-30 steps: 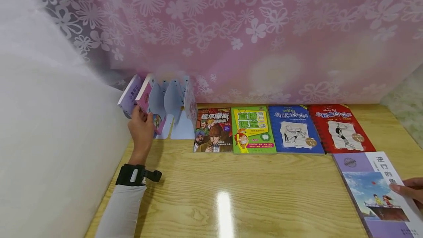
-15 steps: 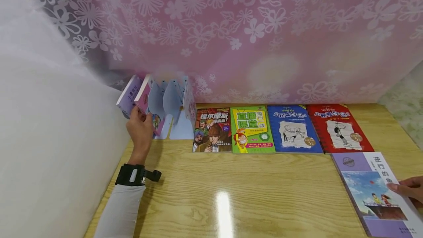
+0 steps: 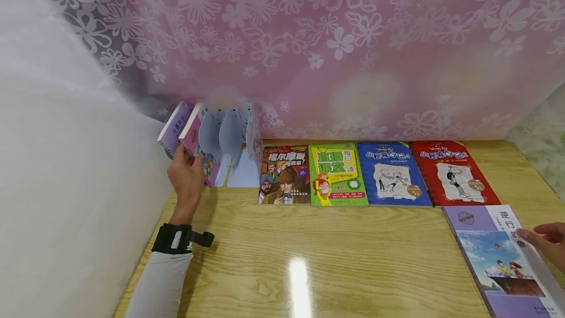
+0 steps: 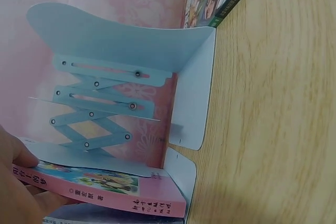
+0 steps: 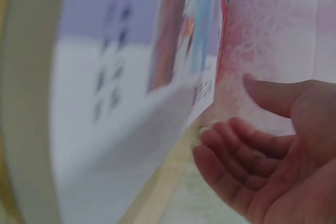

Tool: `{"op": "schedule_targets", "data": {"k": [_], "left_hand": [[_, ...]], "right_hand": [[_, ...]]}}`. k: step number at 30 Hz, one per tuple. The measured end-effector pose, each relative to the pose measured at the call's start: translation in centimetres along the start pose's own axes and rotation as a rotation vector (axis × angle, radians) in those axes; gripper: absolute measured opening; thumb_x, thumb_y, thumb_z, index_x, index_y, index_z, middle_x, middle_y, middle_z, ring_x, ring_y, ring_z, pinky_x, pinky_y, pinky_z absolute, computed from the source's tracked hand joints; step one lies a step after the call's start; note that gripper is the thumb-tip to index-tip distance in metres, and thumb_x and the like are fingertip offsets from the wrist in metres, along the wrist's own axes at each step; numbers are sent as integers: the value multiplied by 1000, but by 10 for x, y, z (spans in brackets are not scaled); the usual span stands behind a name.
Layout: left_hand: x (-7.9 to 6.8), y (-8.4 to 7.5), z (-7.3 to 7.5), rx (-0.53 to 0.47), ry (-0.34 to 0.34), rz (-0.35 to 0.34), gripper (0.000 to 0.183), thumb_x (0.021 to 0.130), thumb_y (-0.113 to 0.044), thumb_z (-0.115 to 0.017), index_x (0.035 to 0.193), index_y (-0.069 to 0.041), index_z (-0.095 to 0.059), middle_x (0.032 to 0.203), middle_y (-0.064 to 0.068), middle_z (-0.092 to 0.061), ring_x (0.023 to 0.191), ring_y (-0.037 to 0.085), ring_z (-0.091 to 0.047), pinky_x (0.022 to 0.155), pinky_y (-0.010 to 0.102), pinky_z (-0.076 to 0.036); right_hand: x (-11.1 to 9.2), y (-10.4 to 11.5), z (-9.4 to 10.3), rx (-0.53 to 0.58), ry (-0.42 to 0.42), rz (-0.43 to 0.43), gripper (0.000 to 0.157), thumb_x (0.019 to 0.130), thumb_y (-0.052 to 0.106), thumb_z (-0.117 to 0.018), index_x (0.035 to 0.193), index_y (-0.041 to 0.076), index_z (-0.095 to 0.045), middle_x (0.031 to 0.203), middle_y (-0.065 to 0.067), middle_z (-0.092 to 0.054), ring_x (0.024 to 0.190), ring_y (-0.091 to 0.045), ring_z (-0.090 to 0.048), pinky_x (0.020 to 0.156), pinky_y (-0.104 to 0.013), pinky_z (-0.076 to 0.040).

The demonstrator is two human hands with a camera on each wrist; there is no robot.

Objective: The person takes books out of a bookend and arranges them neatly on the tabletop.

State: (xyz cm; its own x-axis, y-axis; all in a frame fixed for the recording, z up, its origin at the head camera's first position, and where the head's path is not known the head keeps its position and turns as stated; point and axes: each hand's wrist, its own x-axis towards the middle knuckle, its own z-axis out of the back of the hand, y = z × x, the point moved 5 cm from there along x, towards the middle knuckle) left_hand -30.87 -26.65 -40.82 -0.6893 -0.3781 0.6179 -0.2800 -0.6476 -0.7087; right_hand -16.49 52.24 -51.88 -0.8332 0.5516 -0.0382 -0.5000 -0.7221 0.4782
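On the left of the head view, my left hand [image 3: 185, 180] pinches a pink paperback book [image 3: 192, 134] that leans upright in a light blue metal bookend [image 3: 231, 134]. The left wrist view has the thumb on the cover side and fingers behind the pink spine [image 4: 105, 193]. At the right, a purple-and-white book [image 3: 481, 254] with a sea picture lies face up on the table. My right hand [image 3: 547, 242] is beside its right edge, fingers loosely bent. In the right wrist view, that hand [image 5: 283, 156] is apart from the book and holds nothing.
A lilac book [image 3: 174, 126] leans left of the pink one, near the white wall [image 3: 66, 200]. Along the pink floral backdrop lie a detective book [image 3: 284, 175], a green book [image 3: 337, 175], a blue book [image 3: 393, 173] and a red book [image 3: 456, 173].
My right hand has let go of the purple-and-white book and lifted slightly away from it. My left hand keeps its pinch on the pink book, which has barely moved.
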Motion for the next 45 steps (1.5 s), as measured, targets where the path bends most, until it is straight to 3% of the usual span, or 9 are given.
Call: {"op": "schedule_targets", "data": {"k": [3, 6, 9, 11, 20, 26, 39, 44, 45], "left_hand": [[-2, -1, 2, 13, 7, 4, 37, 89, -5, -60, 125, -8, -57, 109, 14, -68, 90, 16, -65, 72, 38, -56], [-3, -3, 6, 27, -6, -3, 35, 87, -3, -61, 121, -7, -59, 103, 15, -69, 85, 18, -66, 68, 38, -56], [-4, -4, 10, 39, -15, -12, 34, 85, -2, -62, 118, -7, -61, 98, 16, -70, 80, 17, -65, 64, 37, -54], [-4, -4, 12, 38, -12, -13, 34, 84, -1, -62, 118, -7, -61, 98, 16, -70, 80, 17, -65, 64, 37, -54], [-10, -8, 21, 18, 14, -14, 34, 87, -4, -61, 120, -8, -61, 107, 14, -69, 88, 18, -66, 72, 41, -56], [-14, -10, 27, 52, 14, -6, 36, 87, -4, -61, 122, -10, -61, 108, 14, -68, 88, 17, -66, 72, 40, -56], [-29, -18, 48, 69, 32, -3, 36, 88, -7, -61, 123, -6, -58, 109, 15, -68, 91, 22, -66, 73, 44, -55], [-35, -26, 58, 90, 40, -30, 37, 87, -8, -62, 124, -6, -58, 110, 14, -68, 91, 19, -66, 72, 41, -55], [-37, -28, 61, 90, 43, -36, 38, 87, -8, -62, 125, -6, -57, 111, 14, -67, 91, 20, -66, 71, 41, -55]], "right_hand": [[-12, 32, 9, 23, -43, 160, 54, 93, 33, -61, 112, -17, -46, 87, -29, -53, 69, -29, -51, 52, -31, -42], [-29, 66, 14, 65, -29, 297, 47, 93, 24, -63, 112, -16, -47, 94, -32, -52, 73, -38, -53, 61, -48, -50], [-43, 91, 17, 36, 6, 390, 53, 89, 27, -67, 117, -13, -47, 103, -34, -51, 80, -45, -52, 72, -63, -47], [-49, 103, 18, 8, 20, 432, 56, 87, 31, -70, 117, -11, -48, 106, -34, -52, 84, -46, -52, 74, -66, -46], [-67, 135, 20, -47, 18, 567, 58, 82, 36, -73, 117, -5, -53, 111, -34, -53, 91, -50, -52, 70, -67, -44], [-76, 147, 18, -44, 29, 602, 61, 80, 40, -75, 117, -3, -52, 113, -34, -53, 94, -52, -52, 71, -69, -44], [-93, 173, 20, 81, -8, 755, 52, 76, 28, -80, 117, 7, -57, 110, -21, -61, 97, -41, -55, 73, -66, -46], [-99, 185, 19, 100, -4, 793, 51, 75, 27, -81, 118, 10, -58, 111, -17, -63, 98, -36, -56, 74, -57, -49], [-99, 187, 19, 104, -6, 797, 51, 75, 28, -81, 118, 11, -59, 110, -15, -63, 98, -34, -56, 75, -48, -52]]}}
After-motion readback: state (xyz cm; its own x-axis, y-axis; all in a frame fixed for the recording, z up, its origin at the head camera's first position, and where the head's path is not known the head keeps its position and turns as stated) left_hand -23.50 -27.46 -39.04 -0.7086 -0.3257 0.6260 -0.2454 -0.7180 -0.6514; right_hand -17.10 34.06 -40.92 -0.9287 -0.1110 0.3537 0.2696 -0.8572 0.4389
